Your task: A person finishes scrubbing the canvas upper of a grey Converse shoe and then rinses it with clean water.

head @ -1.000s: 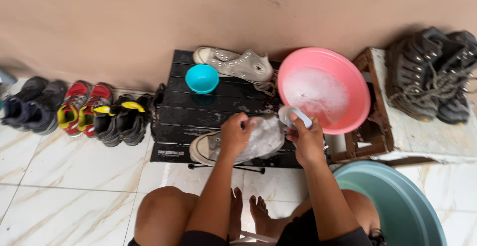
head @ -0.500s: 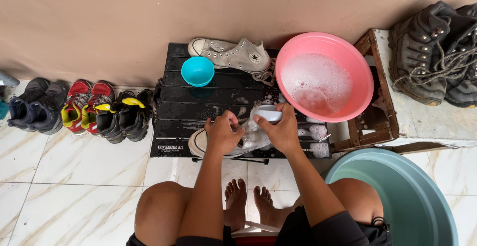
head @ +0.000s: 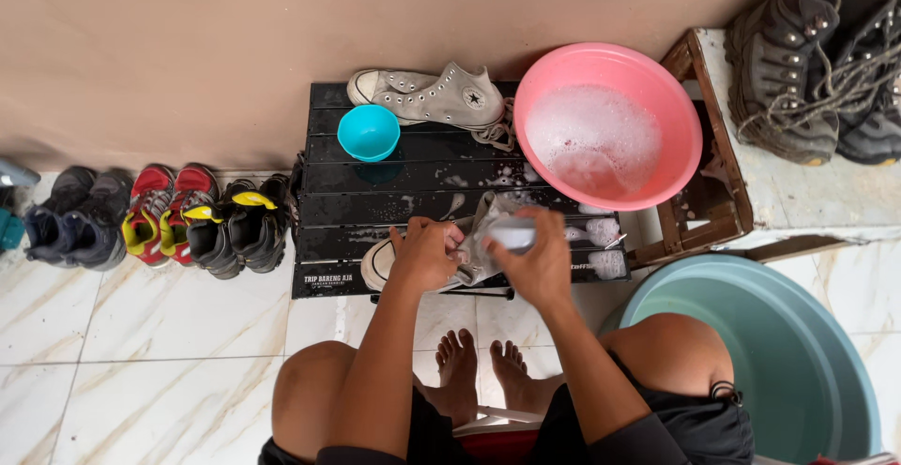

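A wet grey high-top sneaker (head: 474, 240) lies on its side on the low black slatted table (head: 394, 188). My left hand (head: 424, 254) grips the sneaker near its white toe. A white brush (head: 511, 233) is held in my right hand (head: 537, 263) and pressed against the sneaker's side. Its matching sneaker (head: 427, 97) lies at the back of the table. Beside that sits a small blue bowl (head: 368, 132). A pink basin (head: 608, 127) of soapy water stands at the table's right end.
A large teal tub (head: 760, 352) stands on the tiled floor at the right. Several pairs of shoes (head: 155, 216) line the wall at the left. Dark boots (head: 812, 61) rest on a white ledge over a wooden crate (head: 699, 207). My bare feet are under the table.
My right hand has come back from the pink basin with the brush and now rests on the sneaker. The left hand has kept its hold.
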